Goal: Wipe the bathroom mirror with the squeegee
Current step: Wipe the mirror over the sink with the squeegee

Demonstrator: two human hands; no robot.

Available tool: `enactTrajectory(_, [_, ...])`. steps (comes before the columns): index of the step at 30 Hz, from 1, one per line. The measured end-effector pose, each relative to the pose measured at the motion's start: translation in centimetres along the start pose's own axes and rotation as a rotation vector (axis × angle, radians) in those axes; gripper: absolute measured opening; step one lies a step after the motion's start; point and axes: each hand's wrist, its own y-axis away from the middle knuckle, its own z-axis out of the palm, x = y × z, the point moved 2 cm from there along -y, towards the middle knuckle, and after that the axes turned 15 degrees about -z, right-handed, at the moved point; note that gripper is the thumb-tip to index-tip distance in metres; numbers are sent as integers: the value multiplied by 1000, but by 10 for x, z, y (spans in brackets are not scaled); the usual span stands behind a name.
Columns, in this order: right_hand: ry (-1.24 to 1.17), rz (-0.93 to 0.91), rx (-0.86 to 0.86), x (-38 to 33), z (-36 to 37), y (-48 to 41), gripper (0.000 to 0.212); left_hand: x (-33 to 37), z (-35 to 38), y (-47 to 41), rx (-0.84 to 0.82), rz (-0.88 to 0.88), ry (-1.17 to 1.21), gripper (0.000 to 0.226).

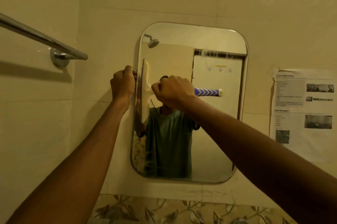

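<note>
Squeegee: cream blade upright at mirror left edge; right hand clamps purple-chevron handle; left hand clasps mirror edge.

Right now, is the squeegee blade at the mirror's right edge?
No, the squeegee blade stands vertical at the mirror's left edge.

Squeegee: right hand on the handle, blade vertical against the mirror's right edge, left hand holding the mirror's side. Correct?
Not quite. In the head view the squeegee blade sits at the mirror's left edge, not the right. The rest holds: right hand on the handle, left hand at the mirror's side.
</note>
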Motion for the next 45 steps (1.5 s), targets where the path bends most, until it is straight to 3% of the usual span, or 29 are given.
enactTrajectory(5, [-26,-15,-82,38,-14,10,42,2,-3,-3,6,39,-52,38])
enactTrajectory(9, [107,13,-142,105,-34,68,32,11,-2,-6,-39,22,-131,42])
enactTrajectory(13, [125,128,-49,134,-50,102,38,19,-5,-12,-122,-51,-171,43])
enactTrajectory(16, [88,153,-28,133,-57,102,41,27,-7,-17,-169,-74,-156,44])
enactTrajectory(21, [77,28,-105,85,-50,39,39,32,-4,-17,-102,-31,-65,42])
enactTrajectory(24, [41,-8,-38,42,-45,-10,43,48,1,-21,-177,-88,89,39])
enactTrajectory(27, [61,-10,39,25,-45,-36,44,62,9,-22,-176,-88,40,43])
enactTrajectory(32, [274,-152,-101,74,-62,-10,30,59,13,-22,-124,-90,-22,40])
enactTrajectory(34, [313,-112,-146,108,-69,18,29,59,15,-24,-107,-75,-43,40])
enactTrajectory(40, [132,201,14,157,-80,71,39,58,19,-28,-82,-56,-114,40])
enactTrajectory(45, [112,36,60,110,-79,22,39,61,25,-26,-44,-33,-165,33])
